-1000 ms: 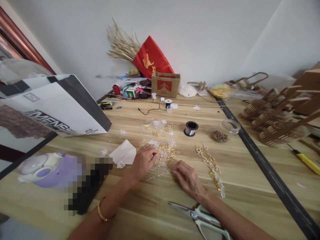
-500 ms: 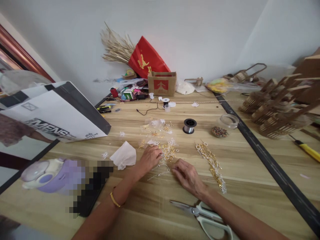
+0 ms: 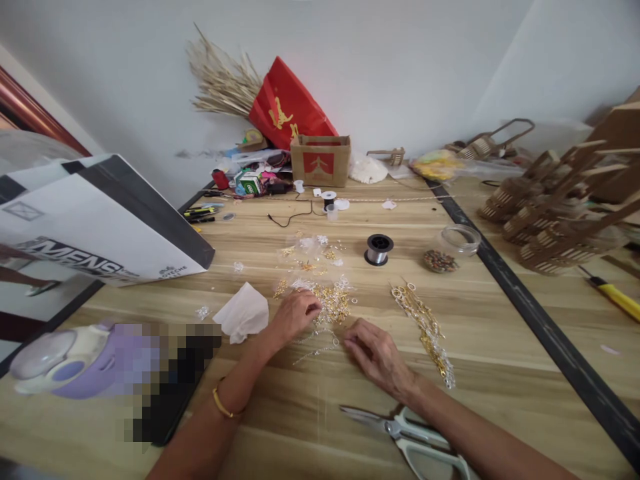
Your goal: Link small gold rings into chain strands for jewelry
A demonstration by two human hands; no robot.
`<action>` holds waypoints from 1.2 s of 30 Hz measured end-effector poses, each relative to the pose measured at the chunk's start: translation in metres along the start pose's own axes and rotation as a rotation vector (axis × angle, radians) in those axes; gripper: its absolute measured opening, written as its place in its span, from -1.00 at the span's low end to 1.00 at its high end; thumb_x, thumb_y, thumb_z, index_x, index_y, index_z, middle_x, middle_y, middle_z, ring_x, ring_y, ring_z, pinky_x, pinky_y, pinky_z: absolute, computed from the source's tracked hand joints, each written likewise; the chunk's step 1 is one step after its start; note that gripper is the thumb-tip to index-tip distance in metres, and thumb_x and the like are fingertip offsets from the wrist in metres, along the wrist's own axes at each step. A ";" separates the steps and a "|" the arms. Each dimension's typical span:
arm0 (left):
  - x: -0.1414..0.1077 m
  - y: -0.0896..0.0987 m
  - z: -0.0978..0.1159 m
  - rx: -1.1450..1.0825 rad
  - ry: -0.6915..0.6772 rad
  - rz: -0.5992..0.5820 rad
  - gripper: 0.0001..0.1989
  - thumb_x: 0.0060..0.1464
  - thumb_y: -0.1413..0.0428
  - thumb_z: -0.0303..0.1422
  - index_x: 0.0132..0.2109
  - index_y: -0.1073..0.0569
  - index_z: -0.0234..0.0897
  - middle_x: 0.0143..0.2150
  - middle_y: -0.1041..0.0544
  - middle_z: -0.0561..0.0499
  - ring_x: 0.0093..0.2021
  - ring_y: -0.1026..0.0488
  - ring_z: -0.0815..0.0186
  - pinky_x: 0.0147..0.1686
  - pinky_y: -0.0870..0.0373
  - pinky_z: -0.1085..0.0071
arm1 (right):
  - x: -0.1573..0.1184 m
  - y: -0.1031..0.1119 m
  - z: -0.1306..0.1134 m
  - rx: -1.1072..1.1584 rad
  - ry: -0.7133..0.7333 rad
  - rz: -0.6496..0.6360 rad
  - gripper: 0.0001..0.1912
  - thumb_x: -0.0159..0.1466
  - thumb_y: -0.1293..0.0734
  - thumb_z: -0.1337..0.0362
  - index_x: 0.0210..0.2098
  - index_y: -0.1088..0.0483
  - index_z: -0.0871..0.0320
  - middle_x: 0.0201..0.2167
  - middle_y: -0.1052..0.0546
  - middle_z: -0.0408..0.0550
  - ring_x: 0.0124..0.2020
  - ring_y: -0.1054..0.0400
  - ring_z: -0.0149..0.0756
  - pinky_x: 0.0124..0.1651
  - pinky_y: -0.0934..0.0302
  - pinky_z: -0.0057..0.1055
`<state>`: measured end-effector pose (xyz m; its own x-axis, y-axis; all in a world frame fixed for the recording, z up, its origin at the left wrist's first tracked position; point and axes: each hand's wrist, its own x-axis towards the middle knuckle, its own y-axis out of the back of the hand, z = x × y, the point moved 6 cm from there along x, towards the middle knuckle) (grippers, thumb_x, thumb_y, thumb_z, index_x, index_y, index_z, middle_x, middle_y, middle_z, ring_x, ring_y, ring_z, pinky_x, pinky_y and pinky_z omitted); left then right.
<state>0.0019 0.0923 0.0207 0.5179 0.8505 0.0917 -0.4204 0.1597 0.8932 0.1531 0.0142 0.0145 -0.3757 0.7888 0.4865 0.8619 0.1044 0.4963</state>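
Observation:
My left hand [image 3: 296,313] is at the left edge of a pile of small gold and silver jewellery pieces [image 3: 334,303], fingers curled together; what they hold, if anything, is too small to make out. Right of the pile, my right hand [image 3: 375,350] rests on the table with its fingers closed in a pinch, their contents hidden. Between the hands lies a thin silver chain [image 3: 315,350] with a ring [image 3: 335,342] at its end. A bundle of gold and silver chains [image 3: 425,327] lies to the right. Scissors [image 3: 400,427] lie under my right forearm.
A wire spool [image 3: 379,251] and a jar of beads [image 3: 450,250] stand beyond my hands. A white tissue [image 3: 245,312], a dark phone-like object [image 3: 185,393] and a purple bottle [image 3: 90,360] lie left. A paper bag [image 3: 105,227] and small baskets [image 3: 550,233] flank the table.
The view has shifted slightly, moving the things on the left outward. My left hand has drawn back a little toward the left and down; my right hand stays nearly in place.

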 end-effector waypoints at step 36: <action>0.001 0.011 -0.017 -0.199 0.077 0.009 -0.87 0.04 -0.10 -0.38 -0.40 -0.53 -0.31 -0.38 -0.51 -0.02 -0.28 -0.39 0.27 -0.22 -0.26 0.40 | -0.001 -0.002 0.002 -0.010 -0.004 -0.017 -0.88 0.31 -0.16 0.39 -0.33 -0.30 0.14 -0.46 -0.37 -0.08 -0.44 -0.25 -0.35 -0.39 -0.16 -0.42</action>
<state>-0.0145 0.1034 0.0228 0.4582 0.8869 0.0589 -0.5677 0.2411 0.7871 0.1522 0.0145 0.0115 -0.3888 0.7895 0.4750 0.8518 0.1116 0.5118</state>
